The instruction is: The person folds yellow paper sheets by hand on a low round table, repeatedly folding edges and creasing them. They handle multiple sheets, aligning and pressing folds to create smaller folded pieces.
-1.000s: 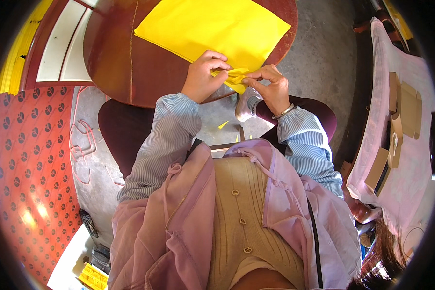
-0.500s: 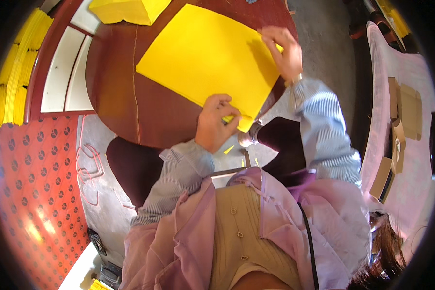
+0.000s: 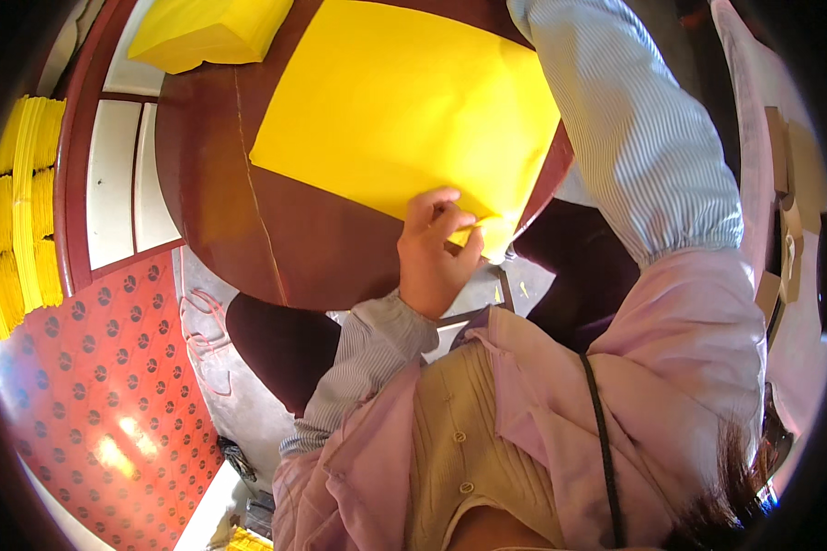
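On the glossy round table [image 3: 211, 184], a yellow block [image 3: 211, 32] sits at the far left edge; the smooth yellow sheet [image 3: 395, 110] reaches the near right edge, your left hand [image 3: 439, 253] pinching its corner, fingers curled. Your right hand's grip, out of view, I cannot tell.

The yellow sheet [image 3: 400, 110] looks smooth and matt, paper or thin cloth, which cannot be told. Beneath it, the brown counter [image 3: 207, 174] has a smooth, faintly glossy top. At left, a red patterned panel [image 3: 110, 367] shines glossily; at right, cardboard boxes [image 3: 777, 151] look matt. The striped sleeves [image 3: 634, 129] are woven cloth, the beige cardigan [image 3: 450, 404] ribbed knit.
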Available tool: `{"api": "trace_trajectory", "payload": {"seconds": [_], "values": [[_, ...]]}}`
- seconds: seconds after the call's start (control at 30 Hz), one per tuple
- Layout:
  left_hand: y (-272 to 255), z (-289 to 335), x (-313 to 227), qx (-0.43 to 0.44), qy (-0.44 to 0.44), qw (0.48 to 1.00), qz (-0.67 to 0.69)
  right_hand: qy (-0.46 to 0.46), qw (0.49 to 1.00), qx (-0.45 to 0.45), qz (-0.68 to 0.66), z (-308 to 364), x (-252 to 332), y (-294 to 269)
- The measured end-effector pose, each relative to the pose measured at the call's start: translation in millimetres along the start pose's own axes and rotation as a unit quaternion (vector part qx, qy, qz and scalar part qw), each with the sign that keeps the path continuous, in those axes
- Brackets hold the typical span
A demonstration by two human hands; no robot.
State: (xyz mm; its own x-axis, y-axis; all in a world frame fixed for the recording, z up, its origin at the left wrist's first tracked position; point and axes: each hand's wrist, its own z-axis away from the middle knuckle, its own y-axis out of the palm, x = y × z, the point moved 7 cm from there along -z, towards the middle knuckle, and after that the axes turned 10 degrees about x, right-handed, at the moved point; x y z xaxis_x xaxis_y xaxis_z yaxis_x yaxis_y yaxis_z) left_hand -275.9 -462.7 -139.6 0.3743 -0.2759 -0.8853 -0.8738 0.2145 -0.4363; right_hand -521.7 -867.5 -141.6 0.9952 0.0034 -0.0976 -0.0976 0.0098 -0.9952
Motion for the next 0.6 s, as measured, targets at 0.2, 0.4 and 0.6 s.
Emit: {"api": "trace_trajectory", "payload": {"seconds": [0.2,0.4,0.6], "values": [[-2.3,-2.7,6.2,-0.010,-0.004,1.000,-0.015,-0.136,0.844,-0.141,-0.498,150.4,-5.4,-37.3],[-4.0,-8.3,9.2,0.000,0.033,0.997,-0.067,-0.259,0.809,-0.022,-0.527,405.3,31.3,-28.1],[-0.3,-9.0,14.3,-0.006,0.015,0.999,-0.043,-0.360,0.822,-0.075,-0.435,430.9,66.4,-37.6]]}}
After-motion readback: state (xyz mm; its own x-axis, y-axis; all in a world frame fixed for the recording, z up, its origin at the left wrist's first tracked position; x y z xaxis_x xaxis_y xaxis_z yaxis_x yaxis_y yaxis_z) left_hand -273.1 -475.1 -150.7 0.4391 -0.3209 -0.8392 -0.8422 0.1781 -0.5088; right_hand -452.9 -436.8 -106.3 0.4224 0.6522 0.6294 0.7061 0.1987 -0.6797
